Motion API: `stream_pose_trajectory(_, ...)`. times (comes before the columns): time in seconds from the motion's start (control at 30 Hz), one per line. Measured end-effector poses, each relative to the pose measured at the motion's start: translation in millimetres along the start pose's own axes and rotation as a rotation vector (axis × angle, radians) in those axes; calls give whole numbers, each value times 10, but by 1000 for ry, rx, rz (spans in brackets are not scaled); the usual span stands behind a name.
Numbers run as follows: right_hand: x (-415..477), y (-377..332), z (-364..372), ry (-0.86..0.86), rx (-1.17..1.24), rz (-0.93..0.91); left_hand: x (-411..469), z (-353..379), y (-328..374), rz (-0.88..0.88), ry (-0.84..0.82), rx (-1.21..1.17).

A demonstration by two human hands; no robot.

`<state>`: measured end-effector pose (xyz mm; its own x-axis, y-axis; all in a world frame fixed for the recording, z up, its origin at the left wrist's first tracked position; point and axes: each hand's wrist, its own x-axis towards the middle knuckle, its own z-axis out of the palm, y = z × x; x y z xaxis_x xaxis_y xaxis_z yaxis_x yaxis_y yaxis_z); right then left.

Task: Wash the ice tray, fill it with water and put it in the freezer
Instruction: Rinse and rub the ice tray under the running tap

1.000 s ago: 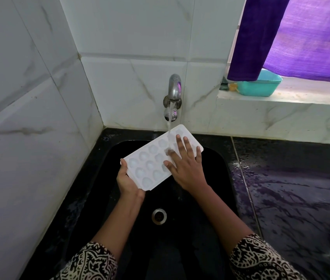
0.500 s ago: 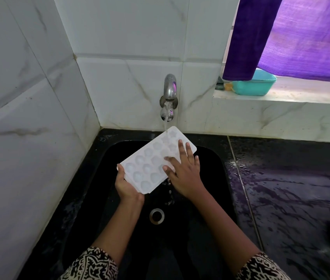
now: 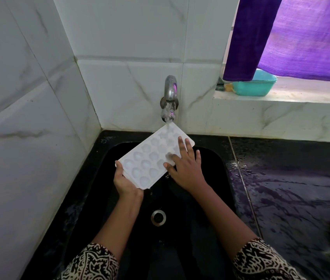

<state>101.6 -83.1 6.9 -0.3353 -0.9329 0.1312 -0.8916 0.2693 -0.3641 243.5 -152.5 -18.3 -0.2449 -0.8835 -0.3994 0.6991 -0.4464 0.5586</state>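
I hold the ice tray [image 3: 152, 158] over the black sink [image 3: 103, 178], cavities up. It is tilted so that its far corner sits under the tap [image 3: 170, 93], where the water [image 3: 168, 123] lands on it. My left hand [image 3: 125, 182] grips the near left corner, thumb over the rim and the rest of the hand beneath. My right hand [image 3: 186, 168] lies flat on the top face at the right edge, fingers [image 3: 181, 146] straight and spread, pressing but gripping nothing.

The tray looks like thin white moulded plastic. I judge it light and fairly stiff along its length, though it would likely twist a little when held by one corner (as it is now). Wet, it will be slippery, so the flat rim is the place to hold it, not the rounded cups. Once full it will be heavier and will spill at any tilt. I would then take it by both short ends, thumbs on the rim, and carry it level. It does not look fragile, though a thin rim may crack if bent hard.

I can read no brand, label or writing on the tray, the tap or the white marbled tiles [image 3: 129, 37]. The teal tub [image 3: 255, 85] on the far right ledge [image 3: 281, 100] shows no lettering either (too small to be sure). My sleeves [image 3: 91, 263] carry a black-and-white pattern, not text.
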Motion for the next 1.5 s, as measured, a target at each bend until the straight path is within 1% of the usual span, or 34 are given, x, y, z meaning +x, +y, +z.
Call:
stream_pose_trajectory(0.13,40,-32,10,-29,-23,-42,22,-6,61,21,-13,-11)
stream_pose_trajectory(0.33,107,-43,-37,-62,-55,10,47,-30,54,15,-8,-19)
stream_pose_trajectory(0.47,95,-46,-18,-100,-16,-72,61,-34,71,23,-6,-2)
stream_pose_trajectory(0.53,86,-4,-31,-89,-28,-89,73,-50,80,22,-11,0)
stream_pose_trajectory(0.7,122,24,-45,-14,-97,-43,32,-9,8,-11,-15,-4)
stream_pose_trajectory(0.8,107,13,9,-91,-50,-91,36,15,20,1,-7,-21)
stream_pose_trajectory(0.9,115,119,-56,-144,-28,-84,70,-15,61,19,-17,-17)
stream_pose_trajectory(0.97,147,161,-117,-125,-69,-69,50,-20,40,1,-18,-20)
stream_pose_trajectory(1.07,169,89,-101,-60,-109,-98,20,6,9,-17,-19,-27)
stream_pose_trajectory(1.2,129,72,-40,-84,-75,-166,37,0,55,-6,-8,-28)
stream_pose_trajectory(1.3,135,205,-94,-80,-80,-166,34,-39,64,4,-2,-16)
stream_pose_trajectory(1.4,131,253,-99,-31,-148,-179,-19,-31,38,-6,5,-21)
stream_pose_trajectory(1.5,132,222,-62,-35,-212,-256,-36,-8,43,-20,0,-14)
